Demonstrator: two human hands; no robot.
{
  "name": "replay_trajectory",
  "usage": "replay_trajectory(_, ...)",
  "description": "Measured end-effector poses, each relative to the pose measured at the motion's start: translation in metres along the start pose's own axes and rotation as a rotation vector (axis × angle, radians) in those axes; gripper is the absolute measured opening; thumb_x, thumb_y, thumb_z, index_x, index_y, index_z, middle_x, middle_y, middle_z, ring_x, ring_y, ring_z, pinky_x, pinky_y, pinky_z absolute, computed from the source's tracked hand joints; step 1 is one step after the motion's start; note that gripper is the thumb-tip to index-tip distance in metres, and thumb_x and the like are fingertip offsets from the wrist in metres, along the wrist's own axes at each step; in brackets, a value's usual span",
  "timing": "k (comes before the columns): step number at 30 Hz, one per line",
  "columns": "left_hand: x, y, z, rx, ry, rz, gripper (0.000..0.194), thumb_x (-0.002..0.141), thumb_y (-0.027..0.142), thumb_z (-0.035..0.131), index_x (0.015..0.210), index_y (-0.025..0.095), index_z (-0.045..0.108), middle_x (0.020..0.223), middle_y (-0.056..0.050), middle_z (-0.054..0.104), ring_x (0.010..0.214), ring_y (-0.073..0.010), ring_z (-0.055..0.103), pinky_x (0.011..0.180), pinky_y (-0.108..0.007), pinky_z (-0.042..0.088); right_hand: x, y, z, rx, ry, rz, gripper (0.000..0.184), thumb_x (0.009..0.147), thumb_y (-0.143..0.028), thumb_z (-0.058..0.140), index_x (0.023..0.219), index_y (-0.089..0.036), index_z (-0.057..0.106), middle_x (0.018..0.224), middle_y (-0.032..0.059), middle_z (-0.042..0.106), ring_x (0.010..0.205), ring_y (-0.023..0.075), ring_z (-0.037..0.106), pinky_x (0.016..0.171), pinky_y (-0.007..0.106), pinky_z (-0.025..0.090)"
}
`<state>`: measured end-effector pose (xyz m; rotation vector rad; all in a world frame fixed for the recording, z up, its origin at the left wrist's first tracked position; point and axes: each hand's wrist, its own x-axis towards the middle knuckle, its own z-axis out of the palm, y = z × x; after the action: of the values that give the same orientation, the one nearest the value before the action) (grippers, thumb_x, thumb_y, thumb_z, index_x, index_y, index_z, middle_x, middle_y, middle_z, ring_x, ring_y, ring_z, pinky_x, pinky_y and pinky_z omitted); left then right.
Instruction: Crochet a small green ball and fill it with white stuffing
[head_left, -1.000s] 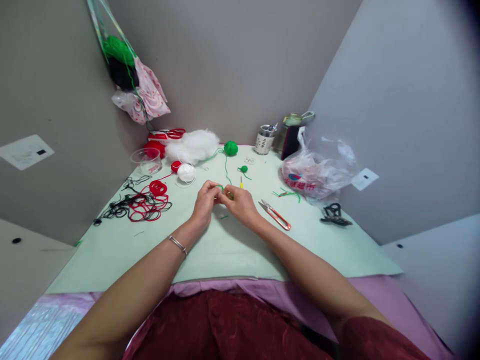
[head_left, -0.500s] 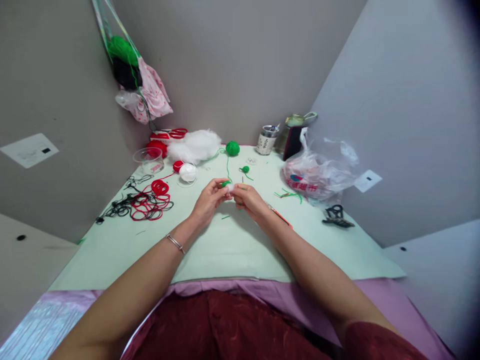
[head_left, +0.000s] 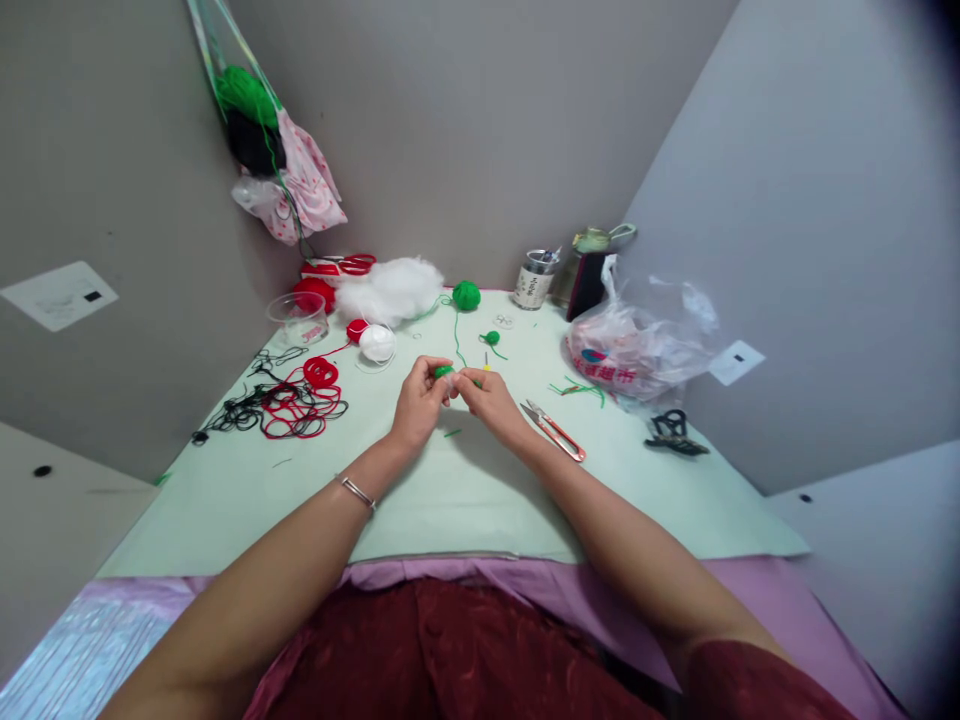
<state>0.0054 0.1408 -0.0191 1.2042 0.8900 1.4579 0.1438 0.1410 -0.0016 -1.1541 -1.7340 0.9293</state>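
My left hand (head_left: 418,402) is closed round a small green yarn piece (head_left: 443,371), which looks crocheted. Against it, my right hand (head_left: 486,400) pinches a tuft of white stuffing (head_left: 451,383) at the piece's near side. Fingers cover most of the work, so how deep the tuft sits cannot be seen. From behind the hands a green strand leads back to a ball of green yarn (head_left: 466,296). A smaller green knitted ball (head_left: 492,338) with a loose tail lies just beyond my right hand. Beside my right wrist rest orange thread snips (head_left: 555,432).
White stuffing (head_left: 394,290) is heaped at the back, beside a clear plastic cup (head_left: 300,322). Tangled black and red cords (head_left: 300,405) spread on the left, near a white yarn ball (head_left: 377,344). A plastic bag (head_left: 637,345) and a black hair clip (head_left: 675,434) lie at right.
Both hands have shifted slightly left and the right fingers now press closer to the green piece. Less white stuffing shows. The snips are uncovered as the right arm has moved.
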Motion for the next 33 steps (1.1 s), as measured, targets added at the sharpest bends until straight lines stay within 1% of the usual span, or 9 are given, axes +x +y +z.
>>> replay_trajectory(4,-0.002,0.002,-0.001,0.004,-0.024,0.007,0.019,0.085,0.024,0.071,0.101,0.018,0.064,0.075,0.003,0.064,0.063,-0.0119,0.059,0.065,-0.027,0.049,0.001,0.002,-0.002,-0.101,0.038,-0.004,0.036,0.092,-0.04,0.051,0.064,-0.02,0.06,0.058,-0.0035,0.052,0.06,0.0129,0.042,0.062,0.025,0.034)
replay_trajectory(8,-0.001,0.003,-0.001,-0.026,-0.059,-0.014,0.025,0.082,0.028,0.077,0.102,0.018,0.065,0.078,0.002,0.064,0.064,-0.0118,0.06,0.068,-0.028,0.051,0.0,0.002,-0.004,-0.214,0.073,0.006,0.037,0.094,-0.039,0.049,0.065,-0.02,0.06,0.056,-0.0042,0.048,0.057,0.013,0.038,0.059,0.026,0.03)
replay_trajectory(12,0.002,0.003,-0.002,-0.07,-0.083,-0.059,0.029,0.079,0.027,0.079,0.104,0.017,0.067,0.08,0.001,0.065,0.064,-0.011,0.06,0.067,-0.026,0.051,-0.003,-0.001,-0.005,-0.34,0.065,-0.016,0.034,0.098,-0.037,0.047,0.07,-0.022,0.057,0.061,-0.0028,0.051,0.061,0.0146,0.044,0.063,0.026,0.03)
replay_trajectory(16,0.005,-0.003,-0.007,-0.073,-0.053,-0.101,0.022,0.085,0.024,0.075,0.105,0.015,0.068,0.078,0.001,0.065,0.065,-0.0107,0.059,0.066,-0.025,0.052,-0.009,-0.007,0.001,-0.462,-0.004,-0.041,0.025,0.101,-0.031,0.043,0.089,-0.022,0.063,0.071,0.0004,0.062,0.065,0.0175,0.052,0.068,0.027,0.031)
replay_trajectory(22,0.004,-0.02,-0.008,-0.006,0.024,-0.16,0.034,0.099,0.036,0.066,0.126,0.016,0.064,0.125,-0.011,0.068,0.103,-0.0233,0.069,0.087,-0.044,0.061,-0.019,-0.009,0.021,-0.594,-0.076,-0.035,0.026,0.102,-0.026,0.042,0.114,-0.02,0.064,0.086,0.0081,0.074,0.073,0.022,0.062,0.069,0.029,0.033)
replay_trajectory(24,0.005,-0.021,-0.008,-0.007,0.053,-0.16,0.037,0.099,0.036,0.066,0.129,0.016,0.063,0.128,-0.011,0.067,0.107,-0.0246,0.068,0.09,-0.046,0.06,-0.02,-0.009,0.025,-0.608,-0.085,-0.041,0.029,0.103,-0.026,0.039,0.119,-0.019,0.063,0.088,0.0089,0.075,0.075,0.0223,0.064,0.069,0.029,0.034)
replay_trajectory(26,0.007,-0.018,-0.01,-0.023,0.081,-0.148,0.033,0.098,0.035,0.066,0.125,0.015,0.065,0.123,-0.01,0.068,0.103,-0.0232,0.069,0.087,-0.044,0.061,-0.019,-0.01,0.024,-0.608,-0.091,-0.05,0.031,0.104,-0.026,0.038,0.121,-0.019,0.063,0.089,0.0078,0.075,0.075,0.0214,0.063,0.068,0.028,0.035)
replay_trajectory(30,0.012,-0.003,-0.015,-0.082,0.123,-0.099,0.018,0.088,0.026,0.074,0.101,0.016,0.066,0.093,-0.003,0.072,0.085,-0.0166,0.07,0.084,-0.035,0.059,-0.007,-0.008,0.007,-0.596,-0.104,-0.054,0.03,0.105,-0.033,0.041,0.111,-0.023,0.069,0.088,0.0011,0.074,0.076,0.0171,0.063,0.07,0.025,0.041)
replay_trajectory(33,0.014,0.006,-0.017,-0.123,0.127,-0.068,0.023,0.081,0.026,0.074,0.1,0.02,0.063,0.085,0.001,0.07,0.078,-0.0143,0.071,0.087,-0.035,0.058,0.006,0.004,-0.015,-0.642,-0.028,0.009,0.033,0.106,-0.035,0.039,0.111,-0.022,0.069,0.106,0.0042,0.074,0.091,0.0181,0.065,0.08,0.026,0.045)
